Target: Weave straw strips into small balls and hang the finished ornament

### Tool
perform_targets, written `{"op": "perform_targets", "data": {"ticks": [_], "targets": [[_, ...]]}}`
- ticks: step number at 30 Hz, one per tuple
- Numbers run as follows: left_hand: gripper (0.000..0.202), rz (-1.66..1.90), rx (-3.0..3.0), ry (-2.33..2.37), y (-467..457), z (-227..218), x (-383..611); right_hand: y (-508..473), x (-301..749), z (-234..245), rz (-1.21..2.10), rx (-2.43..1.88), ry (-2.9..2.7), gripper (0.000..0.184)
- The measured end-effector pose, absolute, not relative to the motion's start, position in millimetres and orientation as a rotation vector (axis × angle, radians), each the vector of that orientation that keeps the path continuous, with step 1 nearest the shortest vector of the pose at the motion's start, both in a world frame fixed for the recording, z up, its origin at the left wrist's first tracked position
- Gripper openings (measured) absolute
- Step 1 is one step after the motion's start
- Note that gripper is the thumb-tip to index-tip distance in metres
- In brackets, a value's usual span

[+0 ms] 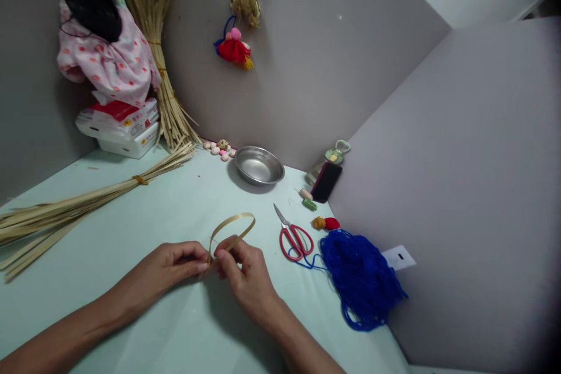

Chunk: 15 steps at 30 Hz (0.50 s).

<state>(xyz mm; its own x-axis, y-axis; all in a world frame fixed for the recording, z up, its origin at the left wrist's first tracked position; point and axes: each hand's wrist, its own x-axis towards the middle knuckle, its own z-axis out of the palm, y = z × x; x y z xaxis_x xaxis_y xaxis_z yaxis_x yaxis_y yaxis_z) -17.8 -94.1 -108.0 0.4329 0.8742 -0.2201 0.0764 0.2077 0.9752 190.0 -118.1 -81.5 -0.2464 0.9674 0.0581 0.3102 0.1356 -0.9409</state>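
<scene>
My left hand (177, 265) and my right hand (245, 272) meet low over the pale green table (131, 315). Both pinch the ends of a thin tan straw strip (234, 222), which curls up into a loop just beyond my fingers. The fingers of both hands are closed on the strip where its ends cross. Red-handled scissors (294, 236) lie just right of my right hand.
A bundle of long straw strips (79, 201) lies at the left, another sheaf (151, 41) leans in the corner. A steel bowl (259, 165), small beads (219, 148), a phone (326, 181), blue yarn (362, 277), boxes (120, 125) and hanging woven ornaments (241, 23) surround the work spot. Grey partition walls close in the right side.
</scene>
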Motion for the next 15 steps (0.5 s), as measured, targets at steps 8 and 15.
{"op": "perform_targets", "data": {"ticks": [8,15], "targets": [[0.037,0.707,1.182,0.872,-95.1,-115.1,-17.3,-119.3,186.9,-78.9,1.152,-1.236,-1.712,0.022],[0.023,0.738,1.219,0.894,-93.1,-109.8,-14.9,-118.7,186.0,-80.0,1.257,-1.232,-1.607,0.019]]}}
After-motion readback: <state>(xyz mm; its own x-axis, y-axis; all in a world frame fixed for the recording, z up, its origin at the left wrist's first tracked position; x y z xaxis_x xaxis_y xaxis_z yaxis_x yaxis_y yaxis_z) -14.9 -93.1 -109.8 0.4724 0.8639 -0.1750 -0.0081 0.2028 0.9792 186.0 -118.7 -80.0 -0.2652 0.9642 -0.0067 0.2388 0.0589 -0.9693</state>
